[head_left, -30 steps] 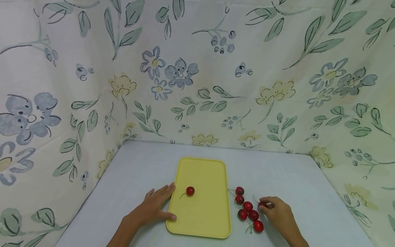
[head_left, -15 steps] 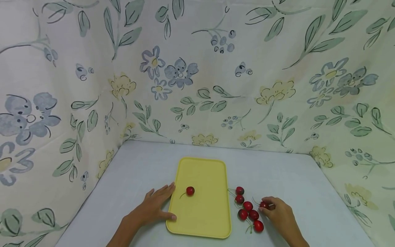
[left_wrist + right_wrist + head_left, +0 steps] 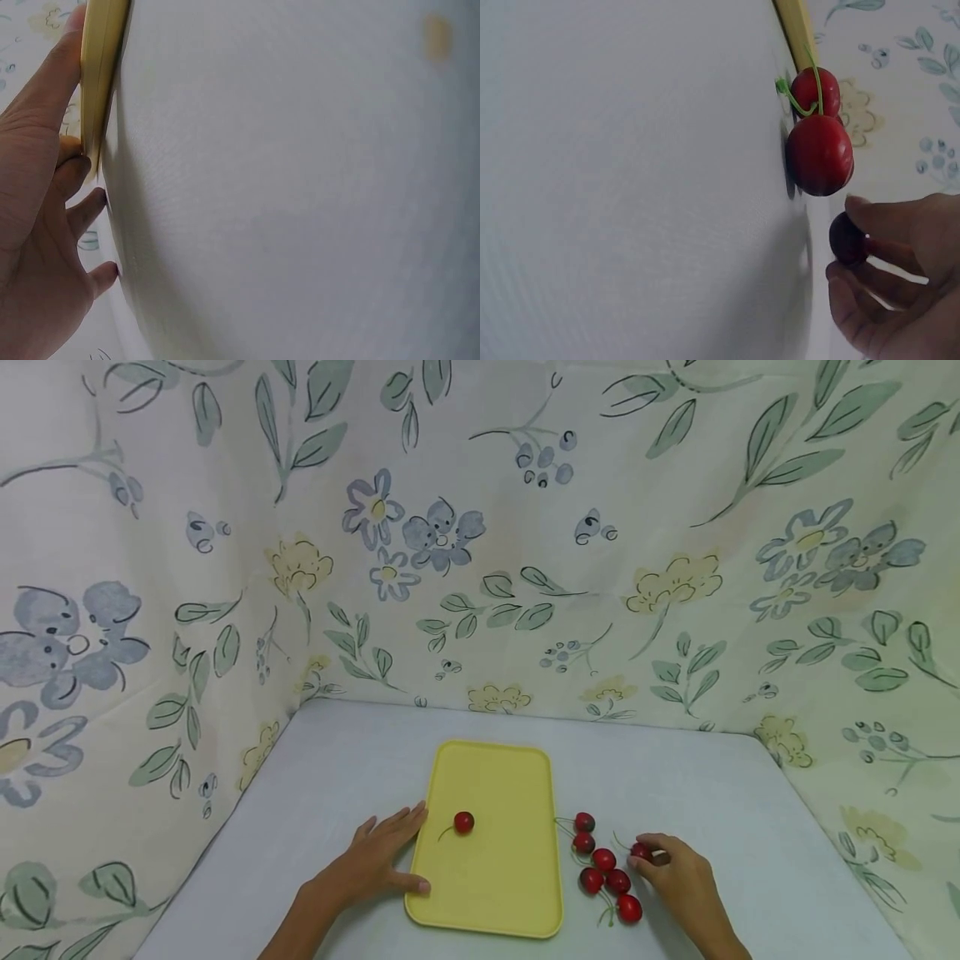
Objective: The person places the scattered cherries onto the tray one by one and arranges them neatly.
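A yellow tray point(image 3: 495, 877) lies in the middle of the white table in the head view, with one red cherry point(image 3: 463, 822) and its stem on it. My left hand point(image 3: 378, 856) rests against the tray's left edge, fingers spread and thumb over the rim. Right of the tray, my right hand point(image 3: 678, 872) pinches a dark red cherry point(image 3: 847, 240) between thumb and fingers, as the right wrist view also shows. Several more cherries point(image 3: 603, 860) with green stems lie in a loose group between the tray and that hand.
White cloth covers the table point(image 3: 360, 760). A floral curtain point(image 3: 525, 527) rises along the back and both sides. In the right wrist view, two cherries point(image 3: 819, 154) from the group sit close above the right hand, near the tray's edge.
My right hand has shifted very slightly to the right with the pinched cherry. The left hand and tray stay in place.
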A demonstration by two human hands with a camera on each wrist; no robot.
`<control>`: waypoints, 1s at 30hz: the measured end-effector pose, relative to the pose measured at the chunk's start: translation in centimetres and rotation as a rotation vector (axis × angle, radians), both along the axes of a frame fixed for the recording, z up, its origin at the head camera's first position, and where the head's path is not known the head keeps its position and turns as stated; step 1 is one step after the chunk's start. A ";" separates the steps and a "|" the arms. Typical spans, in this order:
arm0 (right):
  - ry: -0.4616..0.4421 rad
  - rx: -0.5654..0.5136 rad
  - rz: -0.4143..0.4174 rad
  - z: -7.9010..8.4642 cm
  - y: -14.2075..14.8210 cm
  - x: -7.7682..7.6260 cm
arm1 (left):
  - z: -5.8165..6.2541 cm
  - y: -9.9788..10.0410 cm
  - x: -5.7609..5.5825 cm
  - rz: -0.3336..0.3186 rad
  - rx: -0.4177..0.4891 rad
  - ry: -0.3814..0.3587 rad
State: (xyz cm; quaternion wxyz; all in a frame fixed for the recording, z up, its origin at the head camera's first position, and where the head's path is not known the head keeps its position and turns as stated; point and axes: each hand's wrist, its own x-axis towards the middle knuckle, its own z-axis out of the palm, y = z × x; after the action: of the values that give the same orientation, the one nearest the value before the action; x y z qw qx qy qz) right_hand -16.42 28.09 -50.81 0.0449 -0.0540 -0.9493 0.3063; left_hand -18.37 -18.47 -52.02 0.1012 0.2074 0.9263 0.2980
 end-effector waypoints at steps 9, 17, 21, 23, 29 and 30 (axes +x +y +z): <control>0.009 -0.024 0.020 0.9 -0.6 0.2 | 0.0 0.0 -0.2 -0.012 -0.004 0.005; 0.030 -0.078 0.046 1.7 -2.1 0.4 | 0.1 0.1 -0.2 -0.005 -0.016 0.006; 0.029 -0.106 0.054 2.0 -3.0 0.4 | 0.1 0.1 -0.1 0.002 -0.013 0.001; 0.029 -0.123 0.057 2.1 -3.4 0.3 | 0.2 0.1 0.0 0.007 -0.013 -0.002; 0.049 -0.149 0.087 2.2 -4.5 0.2 | 0.3 0.1 0.1 0.013 -0.019 -0.009; 0.053 -0.153 0.092 2.2 -4.7 0.2 | 0.3 0.1 0.1 0.012 -0.019 -0.010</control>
State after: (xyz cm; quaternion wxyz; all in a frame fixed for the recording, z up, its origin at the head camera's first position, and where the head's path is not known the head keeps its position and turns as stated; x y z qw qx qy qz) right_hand -16.26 23.41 -48.61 0.0516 -0.0054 -0.9232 0.3808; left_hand -18.26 -18.32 -51.71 0.1061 0.1995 0.9297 0.2909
